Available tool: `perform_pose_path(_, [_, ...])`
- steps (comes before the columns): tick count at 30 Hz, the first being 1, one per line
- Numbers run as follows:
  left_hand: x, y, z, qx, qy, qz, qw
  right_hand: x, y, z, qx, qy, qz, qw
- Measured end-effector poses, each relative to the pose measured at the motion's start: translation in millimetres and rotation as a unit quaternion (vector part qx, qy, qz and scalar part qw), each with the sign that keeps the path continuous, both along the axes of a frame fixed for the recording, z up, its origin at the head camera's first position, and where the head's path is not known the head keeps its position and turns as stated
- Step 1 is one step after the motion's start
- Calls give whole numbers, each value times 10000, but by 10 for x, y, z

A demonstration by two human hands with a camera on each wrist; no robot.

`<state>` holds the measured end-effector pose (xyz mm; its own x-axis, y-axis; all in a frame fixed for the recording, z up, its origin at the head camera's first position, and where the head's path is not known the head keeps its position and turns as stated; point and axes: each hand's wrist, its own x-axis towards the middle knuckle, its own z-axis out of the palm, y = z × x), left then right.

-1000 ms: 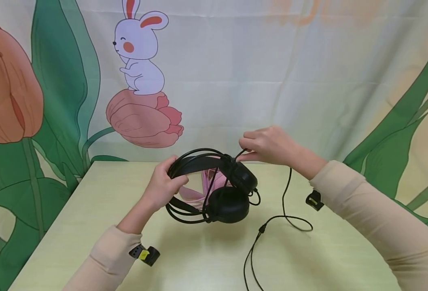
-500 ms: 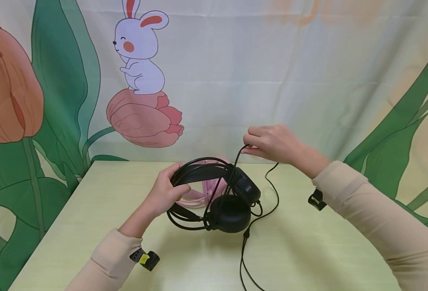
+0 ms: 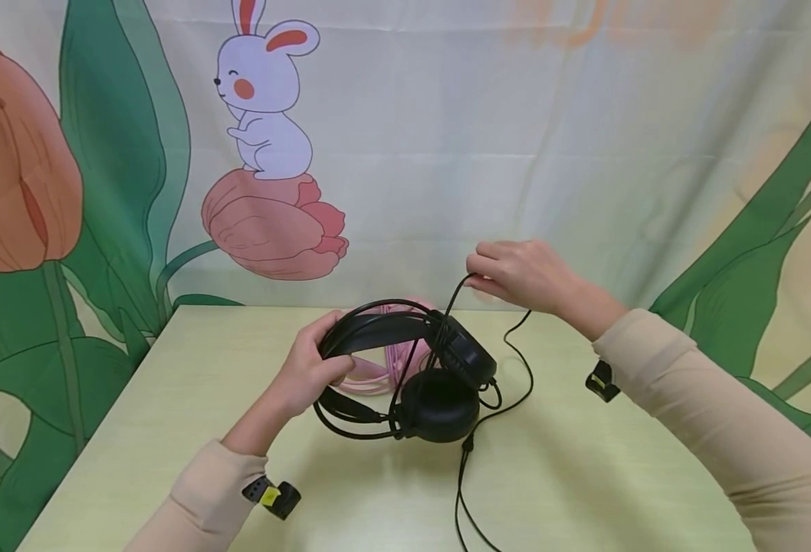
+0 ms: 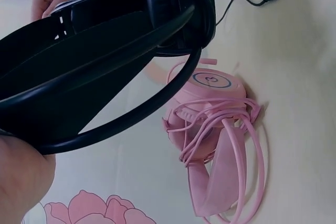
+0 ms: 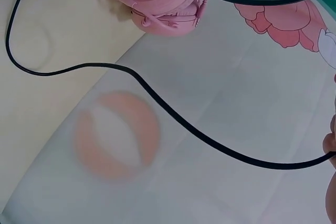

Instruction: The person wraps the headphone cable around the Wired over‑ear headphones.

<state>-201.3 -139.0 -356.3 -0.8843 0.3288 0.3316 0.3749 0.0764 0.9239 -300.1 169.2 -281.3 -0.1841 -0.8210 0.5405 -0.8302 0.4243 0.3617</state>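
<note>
Black over-ear headphones (image 3: 440,406) are held above the table, their headband gripped at the left end by my left hand (image 3: 309,368). My right hand (image 3: 526,272), higher and to the right, pinches the black cable (image 3: 457,295), which passes down by the upper earcup. From that hand another length of cable hangs to the table and reaches a splitter (image 3: 468,443). Behind the black pair lie pink headphones (image 4: 218,145), their own cord wound round them; in the head view they are partly hidden.
The pale table (image 3: 192,399) runs back to a printed curtain (image 3: 447,153) with a rabbit and tulips. Two thin black cable ends (image 3: 459,491) trail over the front of the table. A camera strap sits on each wrist.
My right hand has risen slightly and moved right, drawing a length of cable away from the earcup. The headphones have lowered a little. The splitter has slid left across the table.
</note>
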Motion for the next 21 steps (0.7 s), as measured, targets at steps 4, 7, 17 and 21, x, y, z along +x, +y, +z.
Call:
perform_pose_path(4, [5, -11, -27, 444, 17, -422, 9981, -9, -22, -48, -23, -38, -122, 9999])
perform_pose_path(7, [11, -14, -59, 897, -65, -803, 9927, -17, -52, -94, -66, -112, -135, 9998])
perform_pose_path(17, [-4, 24, -174, 1626, -420, -1342, 9766, -52, -115, -203, -273, -212, -271, 9990])
perform_pose_path(21, [-11, 28, -195, 1660, -447, -1356, 9757, -64, -127, -217, -302, -162, -360, 9988])
